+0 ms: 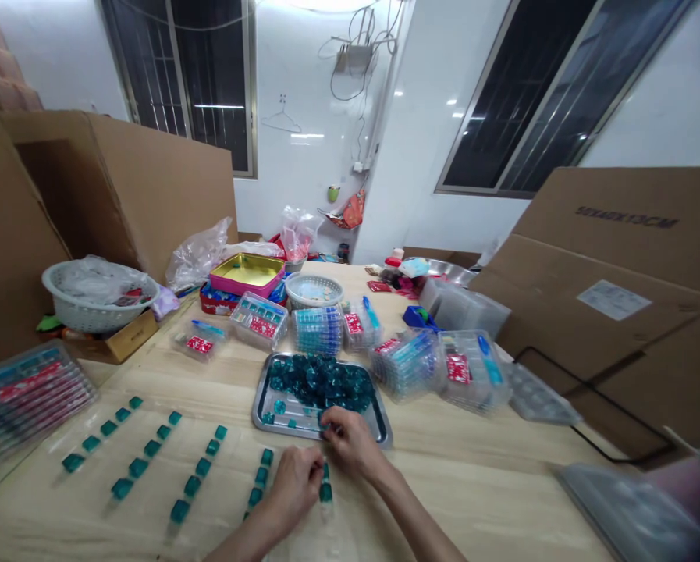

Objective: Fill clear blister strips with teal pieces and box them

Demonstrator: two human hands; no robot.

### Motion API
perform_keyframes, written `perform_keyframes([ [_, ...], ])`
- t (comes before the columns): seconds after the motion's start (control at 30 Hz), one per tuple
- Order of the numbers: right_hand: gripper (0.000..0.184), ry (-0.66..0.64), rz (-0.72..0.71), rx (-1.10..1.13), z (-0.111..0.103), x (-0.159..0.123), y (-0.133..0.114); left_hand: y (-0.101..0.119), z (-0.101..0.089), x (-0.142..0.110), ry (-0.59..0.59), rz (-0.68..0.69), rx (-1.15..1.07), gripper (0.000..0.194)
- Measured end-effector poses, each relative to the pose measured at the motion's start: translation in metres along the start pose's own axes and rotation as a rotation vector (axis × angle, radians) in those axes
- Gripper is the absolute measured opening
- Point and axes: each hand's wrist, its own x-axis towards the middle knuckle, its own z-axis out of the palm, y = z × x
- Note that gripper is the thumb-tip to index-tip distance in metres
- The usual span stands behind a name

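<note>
My right hand (353, 441) reaches over the near rim of a metal tray (381, 428), its fingertips pinched at a small translucent teal piece. A heap of dark teal pieces (320, 378) fills the back of the tray, and a few lie loose at its front. Just left of it, my left hand (294, 480) is closed above the table, thumb and finger together; what they hold, if anything, is hidden. Beside its fingertips runs a short column of teal square pieces (325, 492). Further left, several more columns of teal squares (192, 485) lie spaced out, partly covered by my left forearm.
Stacked clear plastic cases (318, 329) with red cards and blue pens stand behind the tray; more cases (33, 390) are at the left. Behind are a gold-lined tin (247, 271) and white baskets (101, 312). Large cardboard boxes (619, 257) flank the table.
</note>
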Motion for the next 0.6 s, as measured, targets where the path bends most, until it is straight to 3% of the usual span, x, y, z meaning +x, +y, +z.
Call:
perform_keyframes([
  [0.13,0.028,-0.108,-0.007,-0.277,0.004,0.021,-0.005,-0.006,0.004,0.005,0.02,-0.002,-0.079,0.022],
  [0.2,0.03,-0.103,0.021,-0.282,0.007,0.022,-0.004,-0.01,0.004,0.008,0.038,0.015,-0.125,0.021],
  [0.27,0.031,-0.04,0.071,-0.108,0.008,0.016,-0.001,-0.011,0.001,0.01,0.092,-0.001,-0.22,0.019],
  [0.37,0.024,0.006,0.185,0.38,0.004,0.002,0.003,-0.01,-0.006,0.012,0.193,-0.072,-0.466,0.025],
  [0.47,0.029,-0.026,0.262,0.799,0.001,-0.014,0.004,-0.002,-0.009,0.014,0.164,-0.075,-0.685,0.029],
  [0.6,0.038,0.021,0.323,0.982,0.0,-0.031,-0.002,0.01,-0.009,0.012,0.128,-0.127,-0.756,0.016],
])
